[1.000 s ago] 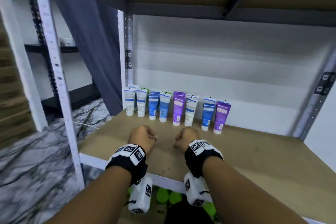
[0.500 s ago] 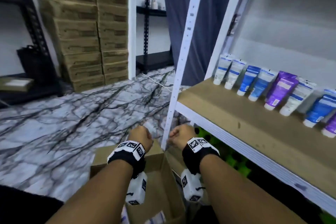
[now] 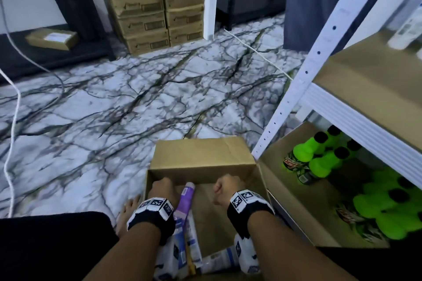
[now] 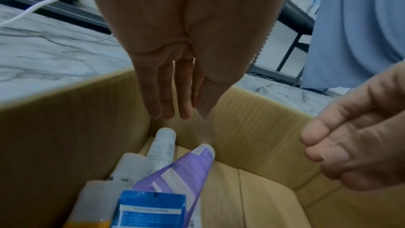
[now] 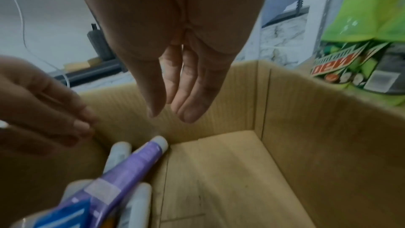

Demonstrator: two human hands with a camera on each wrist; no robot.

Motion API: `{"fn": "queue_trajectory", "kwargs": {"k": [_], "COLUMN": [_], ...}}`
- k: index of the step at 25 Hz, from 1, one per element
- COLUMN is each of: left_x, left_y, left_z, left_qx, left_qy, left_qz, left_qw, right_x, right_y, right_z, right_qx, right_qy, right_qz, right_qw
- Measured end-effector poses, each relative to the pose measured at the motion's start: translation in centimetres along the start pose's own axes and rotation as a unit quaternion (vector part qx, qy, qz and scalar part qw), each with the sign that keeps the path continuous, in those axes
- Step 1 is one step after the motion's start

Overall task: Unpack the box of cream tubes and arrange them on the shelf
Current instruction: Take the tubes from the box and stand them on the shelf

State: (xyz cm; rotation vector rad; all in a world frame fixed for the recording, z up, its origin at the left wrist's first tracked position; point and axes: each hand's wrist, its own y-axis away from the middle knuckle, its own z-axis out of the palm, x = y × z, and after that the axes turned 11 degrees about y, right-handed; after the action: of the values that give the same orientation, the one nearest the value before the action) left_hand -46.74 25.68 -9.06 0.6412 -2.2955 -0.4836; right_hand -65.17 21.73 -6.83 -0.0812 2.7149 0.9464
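An open cardboard box (image 3: 201,162) stands on the floor beside the shelf (image 3: 365,89). In it lie a purple tube (image 3: 186,201), white tubes (image 3: 194,248) and a blue tube (image 4: 151,211), mostly along its left side. My left hand (image 3: 162,189) hovers over the purple tube's cap with its fingers (image 4: 166,107) hanging down and holding nothing. My right hand (image 3: 225,189) hangs over the bare right half of the box, its fingers (image 5: 186,107) loosely bent and empty. One white tube (image 3: 408,29) shows blurred on the shelf board.
Green soda bottles (image 3: 319,162) fill the lower shelf level right of the box. A white upright post (image 3: 319,52) rises by the box's far right corner. Stacked cartons (image 3: 155,4) and a white cable (image 3: 13,121) lie across the marble floor.
The view has swung from the shelf and its row of tubes down to the box on the floor. Both hands have dropped from the shelf board into the box opening.
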Motion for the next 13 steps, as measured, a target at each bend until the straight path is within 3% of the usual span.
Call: {"fn": "queue_trajectory", "kwargs": {"k": [6,13], "left_x": [-0.9,-1.4], "left_y": [-4.4,-6.9], "left_z": [3.5,6.2], "left_qx": [-0.030,-0.043], "left_qy": [0.009,-0.005], "left_qz": [-0.044,-0.055], "left_qw": [0.999,0.998], "right_x": [-0.9,-1.3], "right_y": [-3.6,-5.3], "right_z": [5.4,9.4], "right_qx": [-0.112,-0.181], "right_qy": [0.070,-0.011], "right_qz": [-0.022,-0.058], "right_qw": [0.991,0.982]}}
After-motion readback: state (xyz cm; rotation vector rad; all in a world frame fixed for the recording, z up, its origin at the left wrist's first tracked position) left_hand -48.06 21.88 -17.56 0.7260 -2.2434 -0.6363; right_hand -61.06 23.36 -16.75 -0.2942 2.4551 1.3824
